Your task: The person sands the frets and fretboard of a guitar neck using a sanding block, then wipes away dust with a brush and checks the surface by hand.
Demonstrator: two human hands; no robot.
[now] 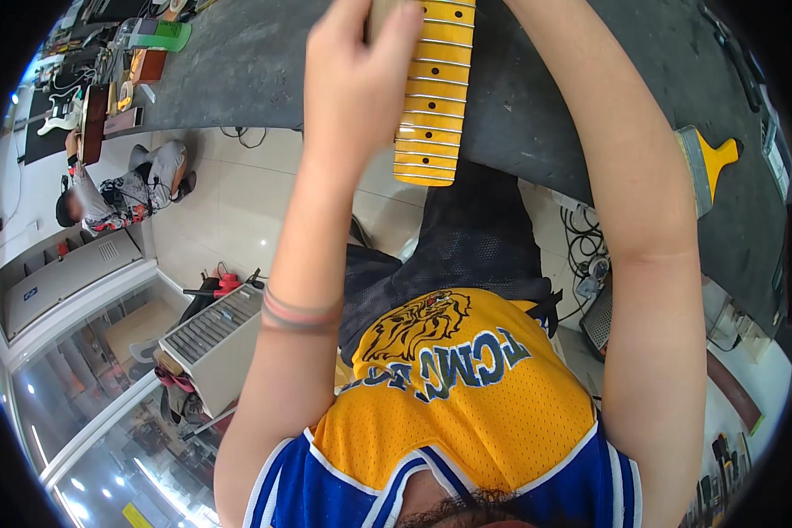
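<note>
A guitar neck [435, 88], with a glossy yellow fretboard, silver frets and black dot inlays, points toward me over the near bench edge. Its far part runs out past the top of the picture. My left hand [361, 79] is at the neck's left side, closed around a beige, flat-sided piece [380, 19] that shows between thumb and fingers; its kind cannot be made out. The thumb is slightly blurred beside the fretboard's edge, and the fingertips are cut off above. My right forearm reaches up over the bench, but the right hand lies beyond the top edge.
On the dark workbench [238, 70], a brush with a yellow handle [720, 157] lies by my right arm. Tools and a green-edged container [163, 35] crowd the far left. Another person [119, 198] works at the left. A grey drawer cabinet [216, 339] stands on the floor, and cables [581, 238] hang right.
</note>
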